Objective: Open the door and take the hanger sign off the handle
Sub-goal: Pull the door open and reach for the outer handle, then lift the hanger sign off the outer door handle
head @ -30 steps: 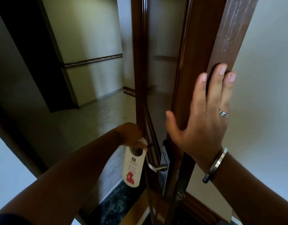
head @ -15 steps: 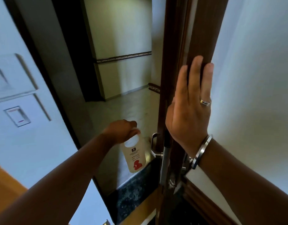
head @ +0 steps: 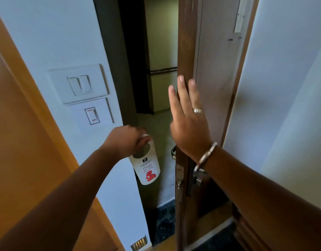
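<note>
The brown wooden door [head: 215, 73] stands ajar, its edge facing me. My right hand [head: 189, 122] lies flat against that edge, fingers stretched upward and holding nothing. My left hand [head: 126, 142] pinches the top of the white hanger sign [head: 147, 166], which has a round hole and a red figure printed on it. The sign hangs free in the gap, left of the door and clear of the metal outer handle [head: 173, 152]. The inner handle [head: 198, 175] is partly hidden behind my right wrist.
A white wall with two switch plates [head: 83, 87] stands at the left, next to an orange wooden panel [head: 20, 142]. Beyond the gap lies a corridor with a pale floor [head: 157, 122]. A white wall [head: 286, 87] is at the right.
The sign has come off the outer handle and moved left with my left hand. My view has swung left, showing the switch plates. My right hand stays on the door edge.
</note>
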### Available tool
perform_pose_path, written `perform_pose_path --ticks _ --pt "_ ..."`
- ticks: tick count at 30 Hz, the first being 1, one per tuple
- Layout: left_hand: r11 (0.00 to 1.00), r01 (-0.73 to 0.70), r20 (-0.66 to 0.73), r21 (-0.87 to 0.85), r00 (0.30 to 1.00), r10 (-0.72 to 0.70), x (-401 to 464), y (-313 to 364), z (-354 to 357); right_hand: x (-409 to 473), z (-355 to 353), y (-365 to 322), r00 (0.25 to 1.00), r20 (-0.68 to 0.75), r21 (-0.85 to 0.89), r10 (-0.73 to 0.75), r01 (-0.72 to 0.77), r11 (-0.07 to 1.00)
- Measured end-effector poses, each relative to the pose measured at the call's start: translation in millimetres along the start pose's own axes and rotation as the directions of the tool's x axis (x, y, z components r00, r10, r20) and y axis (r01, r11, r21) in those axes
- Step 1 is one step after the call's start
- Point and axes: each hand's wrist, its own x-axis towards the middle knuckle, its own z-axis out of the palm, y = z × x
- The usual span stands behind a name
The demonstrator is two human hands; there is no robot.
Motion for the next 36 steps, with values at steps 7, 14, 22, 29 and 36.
perform_pose_path --ticks 7,14,22,29,36 --pt "0.981 0.097 -0.191 -0.167 0.973 -0.129 -47.0 -1.6 -43.7 -77.8 8.6 -19.9 0.876 0.479 0.35 -0.057 -0.131 0.928" --pt "0.943 0.062 -0.217 -0.328 0.966 -0.14 -45.0 24.0 -56.3 -117.3 23.7 4.2 0.571 0.819 0.4 0.059 -0.641 0.655" --pt "0.856 -0.046 -0.05 -0.514 0.998 0.023 -5.8 105.2 -6.8 -155.4 14.1 105.3 0.39 0.878 0.198 0.276 -0.823 0.533" --pt "0.733 0.135 0.183 -0.667 0.983 -0.014 102.7 205.7 123.1 -229.1 -5.3 258.5 0.103 0.898 -0.165 0.428 -0.824 0.543" --pt "0.588 0.459 0.504 -0.666 0.858 -0.097 208.3 344.3 276.2 -353.6 -23.5 404.1 -0.195 0.838 -0.451 0.51 -0.775 0.443"
